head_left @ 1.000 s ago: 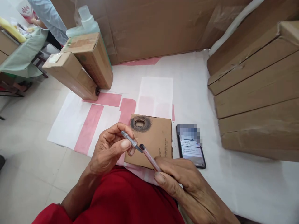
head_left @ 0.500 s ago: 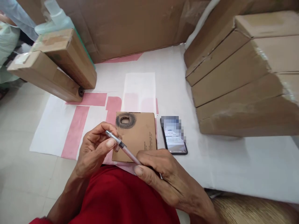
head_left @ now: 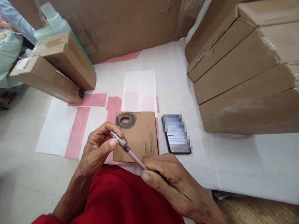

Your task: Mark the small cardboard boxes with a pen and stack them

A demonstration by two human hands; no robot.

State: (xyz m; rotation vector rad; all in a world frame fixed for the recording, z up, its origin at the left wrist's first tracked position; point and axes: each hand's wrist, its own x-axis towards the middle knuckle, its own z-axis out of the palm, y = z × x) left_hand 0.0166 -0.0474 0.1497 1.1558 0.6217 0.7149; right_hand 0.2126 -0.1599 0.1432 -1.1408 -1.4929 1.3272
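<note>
A thin pen (head_left: 133,155) with a pinkish clear barrel runs between both hands, just above my red-clad lap. My left hand (head_left: 100,149) pinches its grey cap (head_left: 117,139) between thumb and fingers. My right hand (head_left: 163,175) grips the barrel's lower end. The cap sits joined to the barrel. Right behind the pen lies a small flat cardboard piece (head_left: 142,132) with a dark scribbled ring around a hole (head_left: 125,120) near its top left corner.
A phone (head_left: 177,134) with a lit screen lies right of the cardboard on white-and-pink sheets (head_left: 140,87). Stacked cardboard boxes (head_left: 245,71) fill the right side. Two long boxes (head_left: 58,68) and a pale bottle (head_left: 50,20) stand at the left. Another person's sleeve (head_left: 14,18) shows far left.
A second ago cap and barrel were apart with a dark tip showing; now they are joined. The view has swung to the right.
</note>
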